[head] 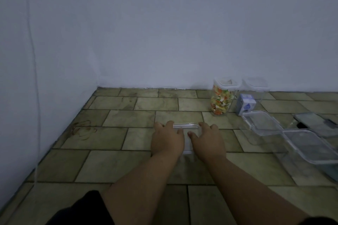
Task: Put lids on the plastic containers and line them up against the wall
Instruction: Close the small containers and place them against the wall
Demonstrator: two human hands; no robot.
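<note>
A clear plastic container with a lid on top stands on the tiled floor in the middle of view. My left hand and my right hand press flat on its lid from either side, hiding most of it. By the far wall a lidded tall container of colourful snacks stands upright, and a second lidded clear container holding a blue-and-white box stands to its right. Two open clear containers lie at the right.
A white wall closes the far side, and another wall runs along the left with a thin white cable hanging down it. A dark flat object lies at the far right. Brown stains mark the floor at left.
</note>
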